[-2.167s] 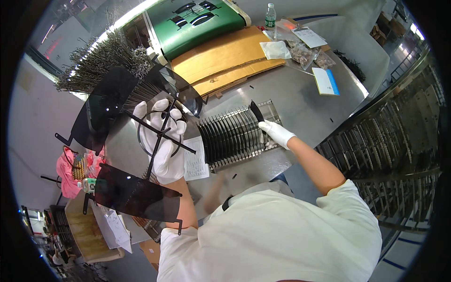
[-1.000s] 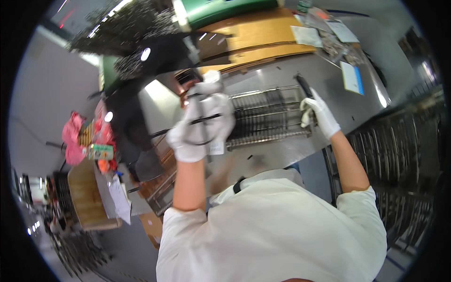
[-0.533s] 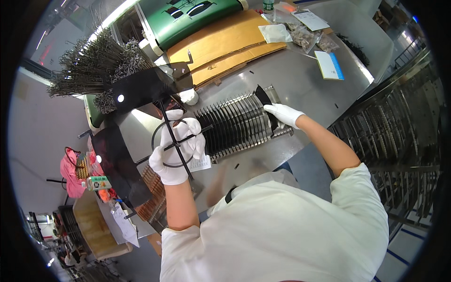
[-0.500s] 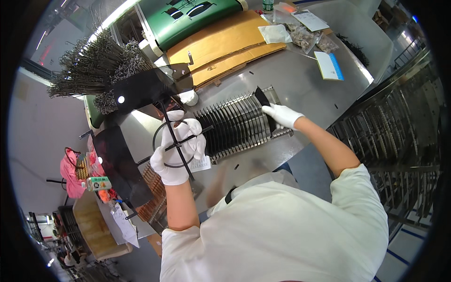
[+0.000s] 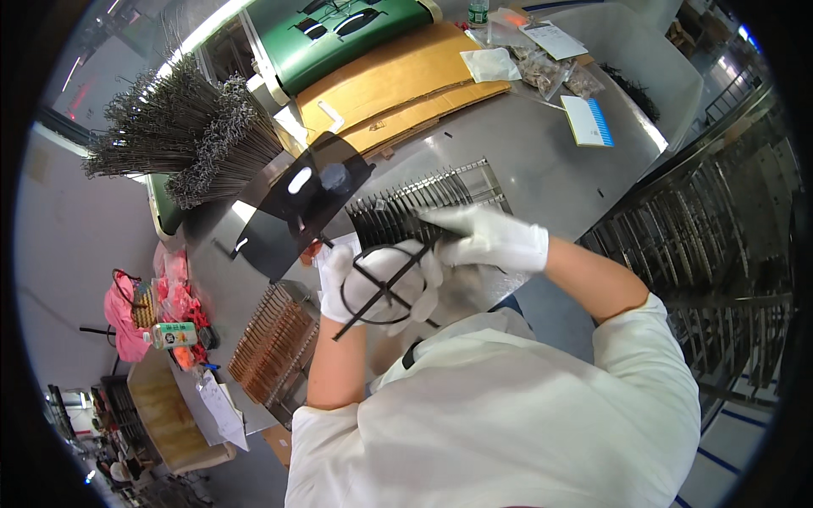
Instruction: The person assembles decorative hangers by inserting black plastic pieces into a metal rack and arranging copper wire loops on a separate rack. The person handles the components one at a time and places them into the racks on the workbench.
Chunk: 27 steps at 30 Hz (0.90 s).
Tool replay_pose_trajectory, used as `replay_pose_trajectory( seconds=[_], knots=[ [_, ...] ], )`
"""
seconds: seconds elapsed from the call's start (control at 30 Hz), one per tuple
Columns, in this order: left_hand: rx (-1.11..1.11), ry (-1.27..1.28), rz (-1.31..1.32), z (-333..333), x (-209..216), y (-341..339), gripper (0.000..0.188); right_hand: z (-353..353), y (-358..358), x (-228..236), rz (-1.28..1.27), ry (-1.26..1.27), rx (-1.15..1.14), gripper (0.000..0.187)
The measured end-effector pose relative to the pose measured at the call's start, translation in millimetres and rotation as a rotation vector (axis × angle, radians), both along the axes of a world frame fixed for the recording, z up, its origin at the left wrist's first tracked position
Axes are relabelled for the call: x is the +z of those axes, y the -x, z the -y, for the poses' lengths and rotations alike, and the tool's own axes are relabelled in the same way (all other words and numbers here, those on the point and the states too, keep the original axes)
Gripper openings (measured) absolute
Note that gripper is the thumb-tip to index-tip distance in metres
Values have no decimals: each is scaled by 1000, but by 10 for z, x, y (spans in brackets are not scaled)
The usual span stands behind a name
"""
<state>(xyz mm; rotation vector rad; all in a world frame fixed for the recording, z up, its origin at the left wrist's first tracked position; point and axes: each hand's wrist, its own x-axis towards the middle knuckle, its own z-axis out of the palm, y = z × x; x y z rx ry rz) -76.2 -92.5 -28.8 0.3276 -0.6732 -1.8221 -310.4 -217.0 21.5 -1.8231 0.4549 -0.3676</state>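
My left hand (image 5: 330, 292), in a white glove, grips a black ring-and-cross wire frame (image 5: 385, 289). On the far side of this frame are dark, see-through curved panels (image 5: 273, 235). My right hand (image 5: 500, 240), also gloved and a little blurred, is closed beside the end of one of the frame's bars. A thin dark panel (image 5: 434, 222), seen nearly edge-on, is pinched in its fingers, which are partly hidden. Just beyond both hands lies a wire rack (image 5: 474, 182) with a row of dark panels standing in its slots.
Another rack (image 5: 275, 343) with copper-coloured pieces lies at the left. Bundled black wire hooks (image 5: 186, 127) stand at the far left, near a green conveyor (image 5: 347, 42) and flat cardboard (image 5: 398, 76). Bags of small parts (image 5: 542, 72) and a notepad (image 5: 586, 120) lie far right.
My right hand has moved left from the rack to the frame, bringing the dark panel with it. My left hand has shifted right and nearer to me, turning the frame.
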Motion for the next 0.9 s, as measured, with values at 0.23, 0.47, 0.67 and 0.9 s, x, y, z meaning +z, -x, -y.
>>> replay_pose_trajectory(
  seconds=[0.23,0.47,0.67,0.9],
  knots=[
    [-115,142,-174,-178,250,-388,119,624,409,-771,-99,-505,-466,42],
    [-121,137,-213,-96,227,-285,119,699,290,-1332,-460,-620,-373,60],
    [-62,5,-135,-35,255,-206,111,600,268,-1006,-730,66,-287,86],
    [-75,-502,293,63,484,226,93,432,39,-79,-54,1370,-394,87]
  ],
)
